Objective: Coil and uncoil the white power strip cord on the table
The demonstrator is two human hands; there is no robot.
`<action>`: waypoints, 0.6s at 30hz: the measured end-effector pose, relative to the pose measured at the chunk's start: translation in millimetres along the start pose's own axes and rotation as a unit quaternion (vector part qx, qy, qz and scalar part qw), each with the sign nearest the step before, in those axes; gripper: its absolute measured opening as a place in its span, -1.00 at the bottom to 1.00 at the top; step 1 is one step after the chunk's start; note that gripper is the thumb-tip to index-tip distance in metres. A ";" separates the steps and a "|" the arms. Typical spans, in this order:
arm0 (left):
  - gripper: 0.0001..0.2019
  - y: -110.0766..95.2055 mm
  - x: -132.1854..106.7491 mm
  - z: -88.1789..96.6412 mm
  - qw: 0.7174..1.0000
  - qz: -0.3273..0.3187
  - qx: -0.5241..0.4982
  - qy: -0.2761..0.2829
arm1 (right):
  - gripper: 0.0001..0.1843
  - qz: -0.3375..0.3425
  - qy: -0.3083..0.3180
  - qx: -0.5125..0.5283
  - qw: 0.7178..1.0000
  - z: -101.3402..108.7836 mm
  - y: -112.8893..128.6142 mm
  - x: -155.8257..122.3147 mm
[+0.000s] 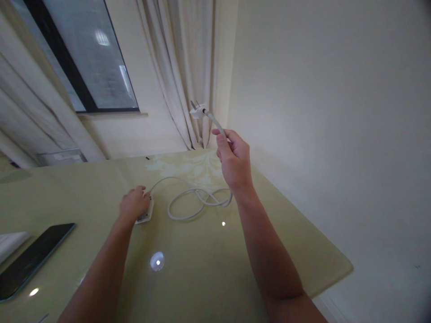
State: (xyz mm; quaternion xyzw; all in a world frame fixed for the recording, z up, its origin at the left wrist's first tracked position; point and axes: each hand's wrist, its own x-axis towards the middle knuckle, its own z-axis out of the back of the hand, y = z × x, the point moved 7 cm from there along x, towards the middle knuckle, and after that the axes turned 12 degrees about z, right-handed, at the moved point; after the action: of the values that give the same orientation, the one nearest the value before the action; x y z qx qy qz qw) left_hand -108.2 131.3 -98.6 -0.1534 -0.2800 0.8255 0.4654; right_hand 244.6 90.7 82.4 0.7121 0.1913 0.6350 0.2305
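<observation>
My right hand (pixel 235 159) is raised over the far part of the table, its fingers closed round a white power cord (pixel 215 122) just below the plug. The white plug (pixel 198 111) points up and away, with its metal prongs showing. From this hand the cord drops to the table and lies there in loose loops (pixel 183 218). Its other end runs to a white power strip (pixel 145 218), which lies flat under my left hand (pixel 134 204). The left fingers wrap over the strip and hide most of it.
A dark tablet-like slab (pixel 35 258) and a white object (pixel 11 242) lie at the left on the glossy pale green table (pixel 202 278). A wall (pixel 319 112) borders the table's right side. Curtains (pixel 188 67) and a window (pixel 97 54) stand behind it.
</observation>
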 end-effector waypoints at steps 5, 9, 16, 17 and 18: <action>-0.51 -56.2 -35.3 -37.7 0.987 -0.157 0.030 0.020 | -0.53 -0.008 -0.025 0.042 0.999 -2.5 10.0 -1.6; -0.43 -86.4 -85.7 -96.5 0.963 -0.248 0.063 0.086 | -0.55 -0.005 -0.038 0.068 0.997 -1.6 17.4 -2.2; -0.57 -79.8 -98.4 -106.3 0.968 -0.211 0.074 0.113 | -0.54 0.030 -0.101 0.042 0.994 16.0 24.9 1.1; -0.68 -81.2 -95.4 -101.8 0.968 -0.210 0.061 0.119 | -0.54 0.032 -0.106 0.039 0.993 17.2 24.9 1.1; -0.77 -83.4 -92.3 -96.4 0.969 -0.209 0.046 0.125 | -0.53 0.033 -0.111 0.033 0.993 18.1 24.7 0.9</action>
State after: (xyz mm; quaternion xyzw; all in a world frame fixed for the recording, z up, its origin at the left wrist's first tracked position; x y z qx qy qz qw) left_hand 46.3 117.4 -125.6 -0.1719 -0.2069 0.6963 0.6654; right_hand 262.2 69.3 95.6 0.7912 0.1620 0.5528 0.2054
